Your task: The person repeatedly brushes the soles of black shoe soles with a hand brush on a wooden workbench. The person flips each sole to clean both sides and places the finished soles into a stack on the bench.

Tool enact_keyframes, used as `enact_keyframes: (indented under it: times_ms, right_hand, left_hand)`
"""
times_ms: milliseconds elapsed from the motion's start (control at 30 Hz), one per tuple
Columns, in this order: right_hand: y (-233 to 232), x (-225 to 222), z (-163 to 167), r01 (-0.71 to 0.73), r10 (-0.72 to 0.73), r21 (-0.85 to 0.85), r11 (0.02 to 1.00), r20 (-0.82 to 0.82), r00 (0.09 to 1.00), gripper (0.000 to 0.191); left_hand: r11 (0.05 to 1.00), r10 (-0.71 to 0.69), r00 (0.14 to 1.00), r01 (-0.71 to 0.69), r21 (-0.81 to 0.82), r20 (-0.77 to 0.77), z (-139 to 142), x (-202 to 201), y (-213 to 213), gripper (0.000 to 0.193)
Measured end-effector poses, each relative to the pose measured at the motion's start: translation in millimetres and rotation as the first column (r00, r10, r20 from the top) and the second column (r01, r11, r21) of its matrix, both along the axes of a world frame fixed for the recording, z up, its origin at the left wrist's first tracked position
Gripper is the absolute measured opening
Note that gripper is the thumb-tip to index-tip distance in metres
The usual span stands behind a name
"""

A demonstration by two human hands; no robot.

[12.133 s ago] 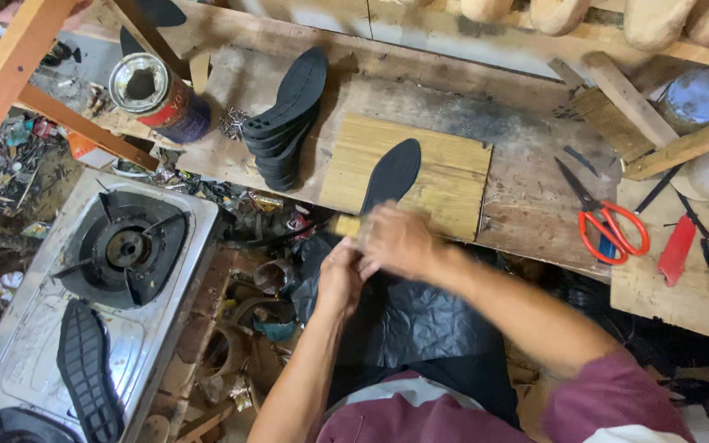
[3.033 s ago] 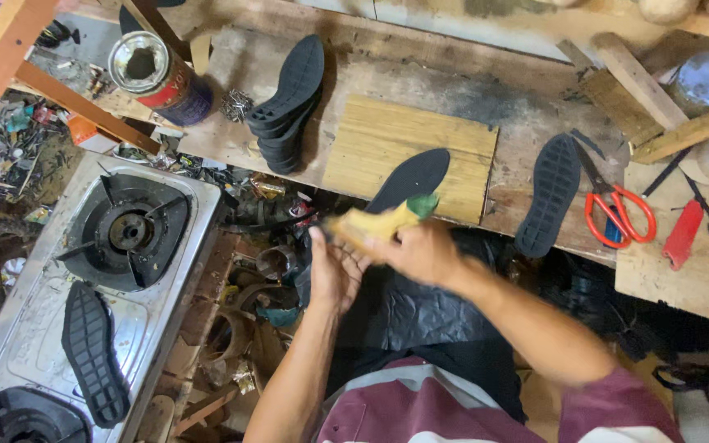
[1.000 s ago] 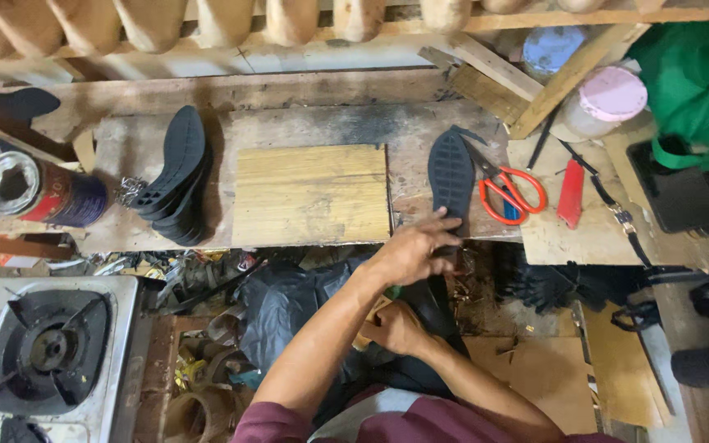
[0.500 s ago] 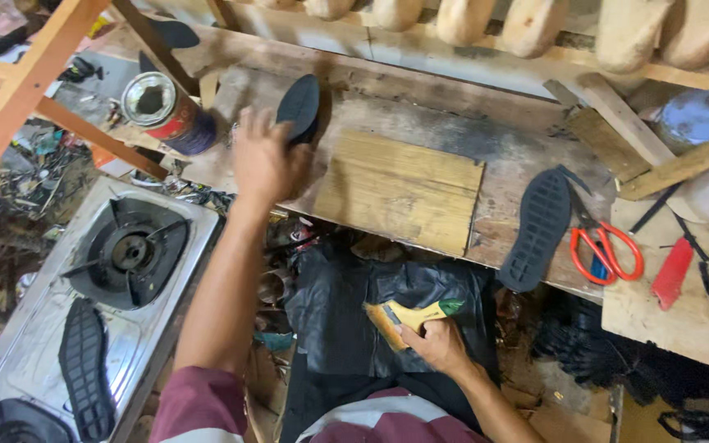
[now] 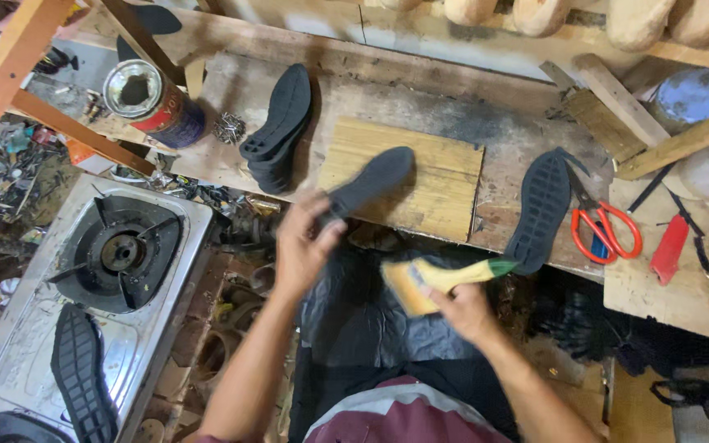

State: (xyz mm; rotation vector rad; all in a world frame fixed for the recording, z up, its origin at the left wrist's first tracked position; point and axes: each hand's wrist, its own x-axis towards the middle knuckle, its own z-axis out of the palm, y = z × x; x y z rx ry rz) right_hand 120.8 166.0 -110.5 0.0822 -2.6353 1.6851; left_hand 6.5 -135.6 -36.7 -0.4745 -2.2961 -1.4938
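The left hand (image 5: 301, 246) pinches one end of the black sole (image 5: 367, 187), which points up and right over the wooden board (image 5: 436, 184). The right hand (image 5: 465, 310) grips a brush (image 5: 436, 279), just below and right of it

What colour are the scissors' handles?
Orange-red, clearest in the head view: scissors beside a black sole.

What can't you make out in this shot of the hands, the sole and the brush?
Head view only:
- Left hand: motion-blurred; its grip on the black sole is unclear.
- Brush: bristles blurred, handle partly covered by the right hand.
- Sole on the stove: its lower end is cut off by the picture's edge.
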Motion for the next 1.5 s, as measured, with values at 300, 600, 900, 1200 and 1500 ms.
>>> enact_keyframes:
  times_ms: [300,600,900,1200,1500]
  right_hand:
    - [46.5,-133.5,80.6,0.333,-0.256,0.313,0.889,-0.263,0.93,0.046]
    - [-17.4,-175.4,58.1,0.055,-0.028,0.117,0.992,-0.219,0.975,0.043]
    - [-22.2,-164.0,95.9,0.311,-0.306,0.329,0.892,-0.066,0.95,0.034]
    - [-48.6,-111.4,65.3,0.296,-0.269,0.341,0.892,-0.125,0.955,0.041]
    - [-61.0,-63.4,61.9,0.112,-0.158,0.331,0.937,0.116,0.981,0.039]
  left_hand:
    - [0.384,-0.509,0.736,-0.269,0.883,0.445,-90.1,49.5,39.1,0.062]
    - [0.4,-0.508,0.704,-0.318,0.86,0.497,-99.3,40.8,45.2,0.054]
    - [0.401,-0.523,0.728,-0.249,0.882,0.443,-104.8,37.1,52.2,0.055]
    - [0.441,-0.525,0.684,-0.29,0.849,0.506,-95.7,36.0,54.3,0.054]
    - [0.406,-0.567,0.672,-0.274,0.872,0.476,-108.4,36.5,57.6,0.054]
